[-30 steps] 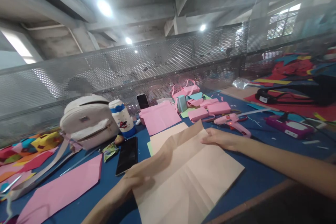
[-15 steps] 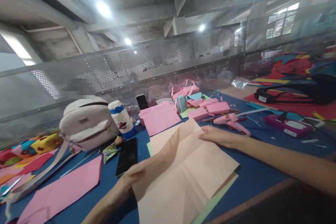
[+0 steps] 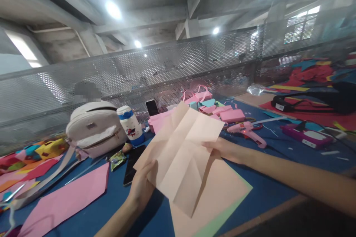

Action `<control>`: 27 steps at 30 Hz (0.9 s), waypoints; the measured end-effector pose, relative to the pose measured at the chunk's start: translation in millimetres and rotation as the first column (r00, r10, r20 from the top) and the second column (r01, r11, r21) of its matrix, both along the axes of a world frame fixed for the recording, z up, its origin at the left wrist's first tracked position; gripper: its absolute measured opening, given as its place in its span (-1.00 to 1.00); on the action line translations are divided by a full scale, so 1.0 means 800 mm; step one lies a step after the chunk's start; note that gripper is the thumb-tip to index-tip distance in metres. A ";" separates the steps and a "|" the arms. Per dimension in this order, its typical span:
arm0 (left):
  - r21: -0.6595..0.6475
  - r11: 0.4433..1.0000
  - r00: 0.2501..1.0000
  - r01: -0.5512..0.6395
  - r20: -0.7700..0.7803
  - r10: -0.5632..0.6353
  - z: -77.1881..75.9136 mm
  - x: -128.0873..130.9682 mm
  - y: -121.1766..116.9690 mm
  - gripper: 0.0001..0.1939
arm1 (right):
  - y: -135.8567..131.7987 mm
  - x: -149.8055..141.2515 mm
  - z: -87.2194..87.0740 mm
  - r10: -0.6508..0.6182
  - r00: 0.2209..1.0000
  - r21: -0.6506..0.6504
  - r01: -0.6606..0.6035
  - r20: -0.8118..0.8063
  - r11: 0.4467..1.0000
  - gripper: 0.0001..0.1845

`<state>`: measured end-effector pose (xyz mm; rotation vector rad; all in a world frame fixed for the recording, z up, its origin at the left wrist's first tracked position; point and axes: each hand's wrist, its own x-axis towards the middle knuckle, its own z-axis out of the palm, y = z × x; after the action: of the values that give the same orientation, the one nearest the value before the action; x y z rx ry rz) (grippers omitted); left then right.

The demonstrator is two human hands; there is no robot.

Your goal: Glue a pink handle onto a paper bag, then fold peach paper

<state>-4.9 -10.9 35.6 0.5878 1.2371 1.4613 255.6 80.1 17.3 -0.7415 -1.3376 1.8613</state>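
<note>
A creased sheet of cream paper (image 3: 180, 144) is held up at a tilt between my two hands. My left hand (image 3: 144, 181) grips its left edge, with the thumb on top. At the right edge my right hand (image 3: 218, 148) pinches the sheet, its fingers partly behind the paper. Fold lines cross the sheet, and a flap near its lower end stands out. Beneath it, flat on the table, lies another cream sheet (image 3: 222, 189) over a light green sheet (image 3: 222, 216).
A pink glue gun (image 3: 247, 131) lies right of my right hand. Pink sheets (image 3: 69, 200), a dark phone (image 3: 130, 166), a bottle (image 3: 130, 126) and a white backpack (image 3: 94, 127) are on the left. Pink paper pieces (image 3: 230, 114) lie behind; a purple device (image 3: 306, 136) is at right.
Both hands have lifted the creased cream sheet off the stack and tilted it up. The cream sheet under it now shows. My left hand's thumb has come into view on the paper.
</note>
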 end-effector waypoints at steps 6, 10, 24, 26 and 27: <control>0.037 0.996 0.994 0.082 -0.072 -0.079 0.000 0.017 0.007 -0.58 | 0.002 -0.021 0.003 -0.149 0.989 0.097 0.149 -0.012 0.984 -0.46; 0.059 0.987 0.978 0.148 -0.160 -0.137 -0.003 0.001 0.003 -0.50 | 0.004 -0.001 0.006 -0.140 0.990 0.101 0.140 0.002 0.985 -0.45; -0.073 0.826 0.676 0.559 -0.536 -0.505 -0.004 -0.048 -0.005 -0.49 | 0.023 0.065 0.041 -0.143 0.881 0.419 -0.067 0.451 0.906 -0.16; -0.088 0.797 0.598 0.597 -0.614 -0.516 -0.005 -0.048 0.002 -0.49 | 0.023 0.058 0.035 -0.234 0.840 0.482 -0.036 0.490 0.876 -0.02; -0.087 0.789 0.559 0.608 -0.659 -0.503 -0.003 -0.048 0.007 -0.48 | 0.023 0.054 0.032 -0.278 0.811 0.516 -0.035 0.516 0.856 0.01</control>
<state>-43.0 -5.6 32.9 1.5597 1.2760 0.7930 298.6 98.8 43.1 -1.1204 -1.9987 1.1052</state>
